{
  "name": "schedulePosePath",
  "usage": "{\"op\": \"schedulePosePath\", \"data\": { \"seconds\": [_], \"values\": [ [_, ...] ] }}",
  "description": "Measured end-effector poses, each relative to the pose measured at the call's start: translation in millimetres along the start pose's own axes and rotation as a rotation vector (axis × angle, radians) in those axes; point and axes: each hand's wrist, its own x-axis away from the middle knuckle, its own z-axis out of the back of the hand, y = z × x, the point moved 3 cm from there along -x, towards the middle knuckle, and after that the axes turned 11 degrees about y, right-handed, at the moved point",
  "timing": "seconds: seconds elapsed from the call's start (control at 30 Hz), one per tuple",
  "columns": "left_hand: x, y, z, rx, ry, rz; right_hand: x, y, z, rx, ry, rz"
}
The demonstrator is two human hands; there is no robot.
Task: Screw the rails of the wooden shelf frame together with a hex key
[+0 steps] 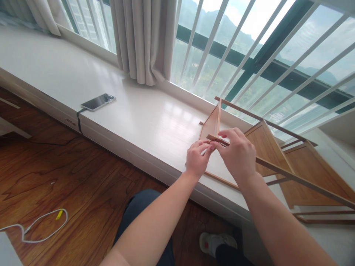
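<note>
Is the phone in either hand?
No, the phone lies on the white ledge, while the left hand and right hand are at the wooden frame.

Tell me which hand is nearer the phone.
Left. In the picture, the left hand is right of the phone and lower; the right hand is farther right, at the wooden rail.

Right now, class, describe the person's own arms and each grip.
The left forearm and right forearm are bare, with no sleeve, watch or bracelet showing. The left grip and right grip are ungloved human hands; no ring or marking shows.
</note>
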Motion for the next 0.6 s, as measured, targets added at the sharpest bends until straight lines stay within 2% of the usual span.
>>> {"op": "schedulePosePath", "data": {
  "seconds": [0.13, 0.3, 0.6],
  "values": [
    [-0.3, -0.5, 0.2, -0.009, 0.002, 0.013, -5.5, 2.2, 0.1, 0.006, -0.107, -0.019],
    [-1.3, 0.4, 0.1, 0.014, 0.002, 0.011, -10.2, 8.7, -4.5, -0.094, -0.243, -0.130],
    [-3.0, -0.6, -2.4, 0.079, -0.004, 0.066, -18.9, 11.9, -5.6, -0.121, -0.294, -0.178]
  ]
}}
